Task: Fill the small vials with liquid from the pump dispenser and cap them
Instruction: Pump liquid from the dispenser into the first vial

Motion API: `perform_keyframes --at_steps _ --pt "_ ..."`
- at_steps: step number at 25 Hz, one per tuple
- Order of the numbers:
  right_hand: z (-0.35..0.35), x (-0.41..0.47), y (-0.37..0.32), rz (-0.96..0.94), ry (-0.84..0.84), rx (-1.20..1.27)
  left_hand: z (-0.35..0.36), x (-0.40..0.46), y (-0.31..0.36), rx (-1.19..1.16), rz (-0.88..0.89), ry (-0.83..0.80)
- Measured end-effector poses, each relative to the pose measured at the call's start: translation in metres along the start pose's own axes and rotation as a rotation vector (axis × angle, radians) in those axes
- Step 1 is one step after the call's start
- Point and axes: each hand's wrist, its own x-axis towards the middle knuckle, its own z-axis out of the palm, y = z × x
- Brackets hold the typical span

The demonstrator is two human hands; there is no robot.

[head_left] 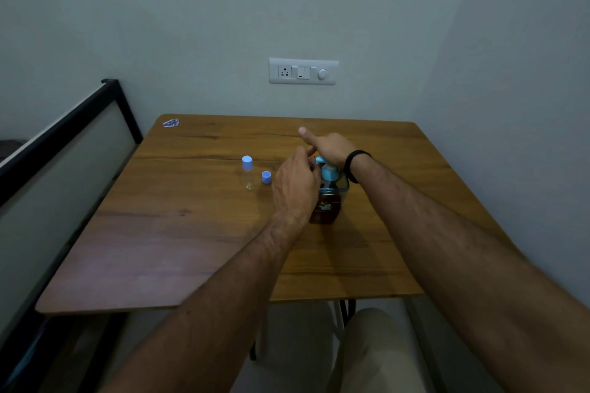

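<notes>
Wooden surface (191, 233) in a grey corner; filling underway at the pump dispenser (327, 201).
Left hand (295, 185) curls its grip round an open vial, mostly hidden, at the spout; right hand (332, 147) presses the blue pump head, fingers fairly straight. At 9 o'clock: loose cap (266, 177), capped vial (247, 173). Vials look light, thin, tippy: hold mid-body. Far wall: switch plate (303, 71).

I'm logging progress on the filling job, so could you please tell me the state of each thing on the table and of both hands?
Capped vial: upright, blue cap on, looks empty.
Loose cap: off, lying on the table beside the capped vial.
Pump bottle: upright, right hand on its blue pump head.
Left hand: curled around something small at the spout, mostly hidden.
Right hand: resting on the pump, fingers straight.
</notes>
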Motion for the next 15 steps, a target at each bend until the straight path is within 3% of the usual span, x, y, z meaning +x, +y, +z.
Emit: perform_keyframes --at_steps 2,6,11,15 --pt "0.001 0.005 0.0 -0.043 0.05 -0.051 -0.002 0.0 0.001 -0.025 0.005 -0.001" --pt "-0.006 -0.003 -0.004 0.037 -0.107 -0.006 -0.003 0.0 0.002 -0.012 -0.013 0.007" --pt "0.001 0.003 -0.002 -0.058 0.057 -0.108 -0.003 -0.001 0.001 -0.008 0.011 0.005" --pt "-0.007 -0.005 -0.005 0.026 -0.099 -0.031 -0.004 -0.001 0.003 -0.009 -0.001 0.0"
